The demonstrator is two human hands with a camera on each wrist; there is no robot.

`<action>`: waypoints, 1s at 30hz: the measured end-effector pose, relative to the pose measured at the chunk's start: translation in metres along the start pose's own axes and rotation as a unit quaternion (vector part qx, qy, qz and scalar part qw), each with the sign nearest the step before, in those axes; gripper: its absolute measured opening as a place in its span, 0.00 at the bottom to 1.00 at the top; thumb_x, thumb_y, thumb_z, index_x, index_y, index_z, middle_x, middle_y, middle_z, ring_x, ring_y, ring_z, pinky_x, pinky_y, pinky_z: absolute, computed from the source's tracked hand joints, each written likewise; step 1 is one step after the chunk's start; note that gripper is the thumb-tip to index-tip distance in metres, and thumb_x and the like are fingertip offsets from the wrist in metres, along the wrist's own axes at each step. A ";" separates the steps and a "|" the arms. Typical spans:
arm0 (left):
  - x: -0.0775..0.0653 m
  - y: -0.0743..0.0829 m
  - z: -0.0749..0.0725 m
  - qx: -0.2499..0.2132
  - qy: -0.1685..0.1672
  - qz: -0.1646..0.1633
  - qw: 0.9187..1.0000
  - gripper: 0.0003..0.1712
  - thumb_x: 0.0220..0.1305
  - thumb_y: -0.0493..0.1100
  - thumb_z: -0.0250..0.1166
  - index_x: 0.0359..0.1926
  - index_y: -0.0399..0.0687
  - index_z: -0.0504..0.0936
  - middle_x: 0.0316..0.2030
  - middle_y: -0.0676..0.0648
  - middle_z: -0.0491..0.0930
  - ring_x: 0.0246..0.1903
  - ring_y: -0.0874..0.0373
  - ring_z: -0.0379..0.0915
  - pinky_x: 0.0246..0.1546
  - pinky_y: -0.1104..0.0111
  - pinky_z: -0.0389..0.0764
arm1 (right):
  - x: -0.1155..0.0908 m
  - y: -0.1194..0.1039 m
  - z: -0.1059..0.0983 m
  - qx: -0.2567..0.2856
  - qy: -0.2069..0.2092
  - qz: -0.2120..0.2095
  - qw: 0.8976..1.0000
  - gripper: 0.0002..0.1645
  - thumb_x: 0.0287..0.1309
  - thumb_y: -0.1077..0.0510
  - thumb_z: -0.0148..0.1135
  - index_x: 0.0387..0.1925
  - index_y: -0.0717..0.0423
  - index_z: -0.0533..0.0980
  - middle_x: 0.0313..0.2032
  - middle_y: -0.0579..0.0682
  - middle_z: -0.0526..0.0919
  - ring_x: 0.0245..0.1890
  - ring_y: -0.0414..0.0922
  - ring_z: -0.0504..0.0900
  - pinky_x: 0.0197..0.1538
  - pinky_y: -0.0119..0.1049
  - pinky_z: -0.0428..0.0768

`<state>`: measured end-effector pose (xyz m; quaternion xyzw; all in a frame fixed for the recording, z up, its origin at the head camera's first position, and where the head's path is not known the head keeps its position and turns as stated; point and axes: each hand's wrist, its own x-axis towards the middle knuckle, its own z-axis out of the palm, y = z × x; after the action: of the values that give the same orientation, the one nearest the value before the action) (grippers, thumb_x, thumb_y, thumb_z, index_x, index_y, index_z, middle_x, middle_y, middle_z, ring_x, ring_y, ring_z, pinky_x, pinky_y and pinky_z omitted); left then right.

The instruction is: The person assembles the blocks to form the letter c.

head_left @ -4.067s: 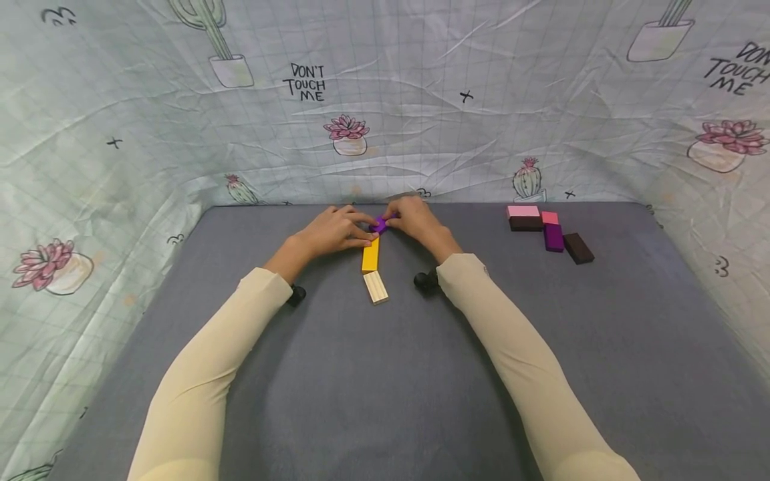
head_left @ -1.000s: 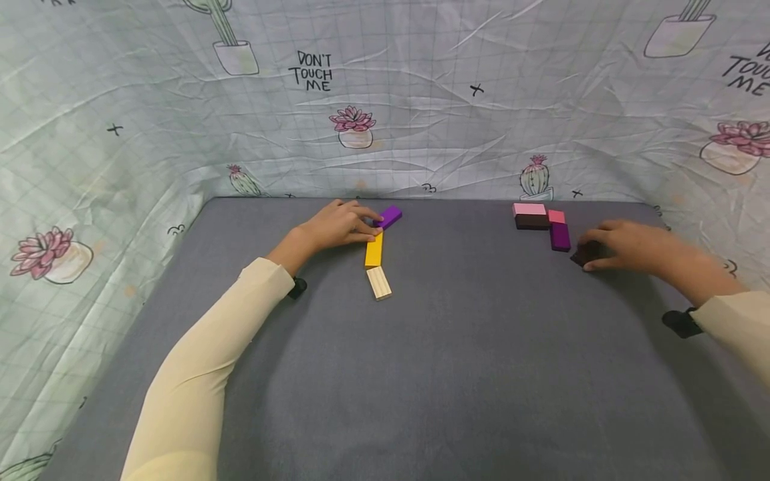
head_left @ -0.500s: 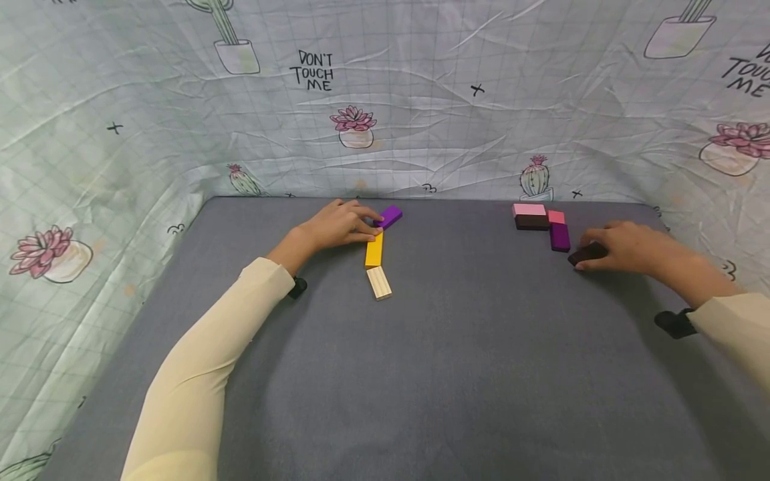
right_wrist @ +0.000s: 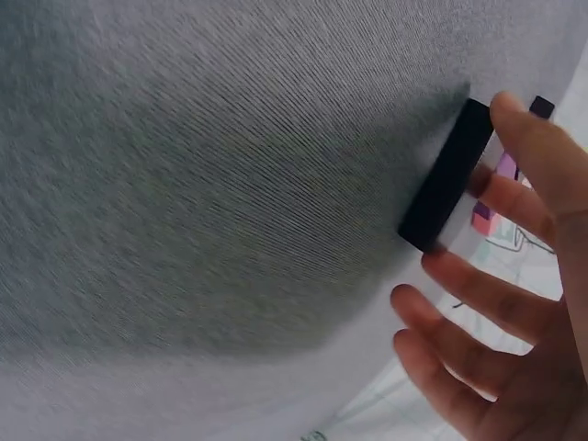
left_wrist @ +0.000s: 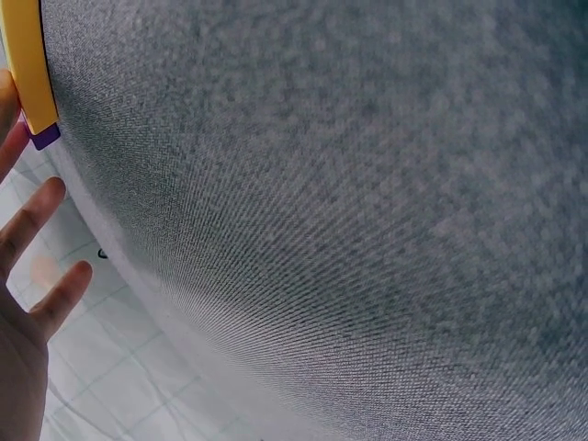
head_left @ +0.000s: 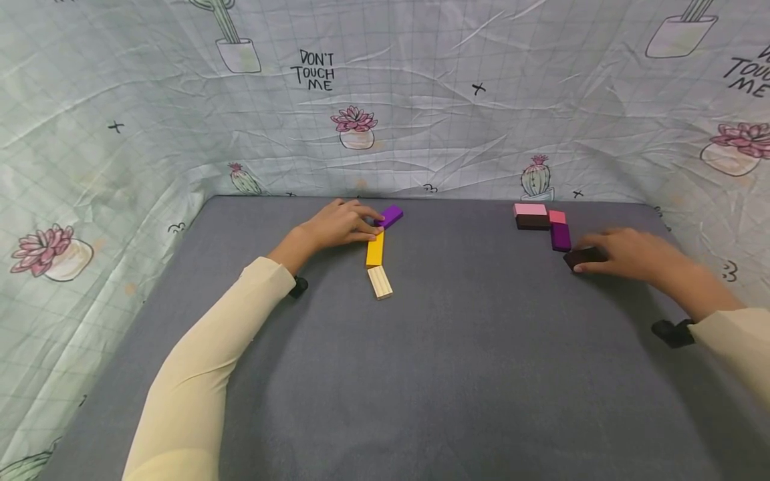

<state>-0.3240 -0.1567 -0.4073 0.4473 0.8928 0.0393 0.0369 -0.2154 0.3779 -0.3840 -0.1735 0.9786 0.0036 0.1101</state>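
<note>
Right grip (head_left: 631, 252) pinches dark brown block (head_left: 583, 258), frame right.
Left grip (head_left: 333, 226), upper centre: relaxed fingers touch yellow block (head_left: 375, 252), purple block (head_left: 392, 216).

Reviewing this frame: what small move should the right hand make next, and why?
Probably bring the dark block toward the bright purple block: the right hand grips the former, while the latter's far end is free and the left hand touches the neighbouring yellow block.

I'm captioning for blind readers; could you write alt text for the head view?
A person's right hand holds a dark brown block beside a dark purple block on a grey surface; the left hand touches a yellow block and a bright purple block.
</note>
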 end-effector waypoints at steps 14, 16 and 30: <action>0.000 -0.001 -0.003 -0.003 -0.009 0.003 1.000 0.18 0.74 0.54 0.61 0.59 0.58 0.85 0.66 0.52 0.76 0.64 0.49 0.68 0.59 0.44 0.68 | -0.008 -0.003 0.017 0.044 0.057 0.017 0.997 0.35 0.60 0.35 0.69 0.55 0.59 0.81 0.48 0.67 0.82 0.47 0.66 0.81 0.47 0.68 0.76; 0.000 -0.002 -0.003 -0.006 -0.010 0.002 1.000 0.18 0.74 0.54 0.61 0.59 0.58 0.85 0.65 0.52 0.76 0.64 0.49 0.68 0.59 0.44 0.67 | -0.007 -0.004 0.016 0.045 0.064 0.011 0.997 0.34 0.59 0.37 0.71 0.53 0.60 0.82 0.46 0.66 0.83 0.45 0.64 0.82 0.46 0.66 0.76; 0.006 0.000 -0.010 -0.010 -0.037 -0.026 0.999 0.19 0.72 0.56 0.63 0.57 0.59 0.86 0.65 0.54 0.77 0.65 0.48 0.66 0.61 0.43 0.65 | 0.001 -0.027 -0.003 0.044 0.091 0.009 0.995 0.35 0.56 0.38 0.74 0.52 0.62 0.82 0.40 0.65 0.82 0.34 0.56 0.80 0.41 0.61 0.77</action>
<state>-0.3287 -0.1527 -0.3975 0.4245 0.9017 0.0308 0.0756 -0.2074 0.3518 -0.3801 -0.1596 0.9853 -0.0547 0.0286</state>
